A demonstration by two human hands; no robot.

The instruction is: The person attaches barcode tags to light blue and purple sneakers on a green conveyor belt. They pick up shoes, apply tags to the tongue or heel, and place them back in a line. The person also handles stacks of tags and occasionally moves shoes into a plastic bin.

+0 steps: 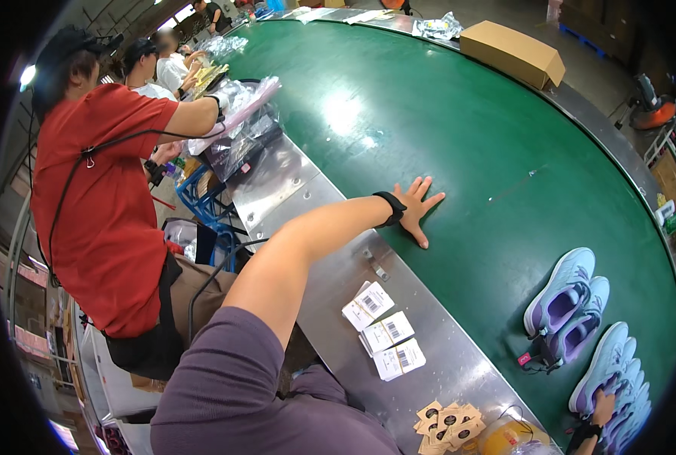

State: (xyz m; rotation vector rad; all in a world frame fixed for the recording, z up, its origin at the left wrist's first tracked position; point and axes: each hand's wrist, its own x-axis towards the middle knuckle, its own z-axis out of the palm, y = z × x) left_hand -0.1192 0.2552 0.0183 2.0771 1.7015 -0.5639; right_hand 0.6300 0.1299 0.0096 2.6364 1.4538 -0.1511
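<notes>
My left hand [414, 212] lies flat on the green conveyor belt [429, 114], fingers spread and nothing in it. At the lower right, my right hand [602, 409] is at the heel end of a light blue and lavender sneaker [605, 360], its fingers closed at the shoe's opening and partly hidden. That sneaker is the first of a tight row of several similar ones [634, 406]. A separate pair of the same sneakers [573, 299] stands just beyond, with a small red tag [524, 359] and dark cord at its heels.
Stacks of white barcode labels [387, 331] and a pile of brown tags [449, 426] lie on the metal ledge [338, 258], beside a yellow roll [505, 437]. A co-worker in red [110, 197] handles plastic bags [239, 114] at left. A cardboard box [511, 53] sits across the belt.
</notes>
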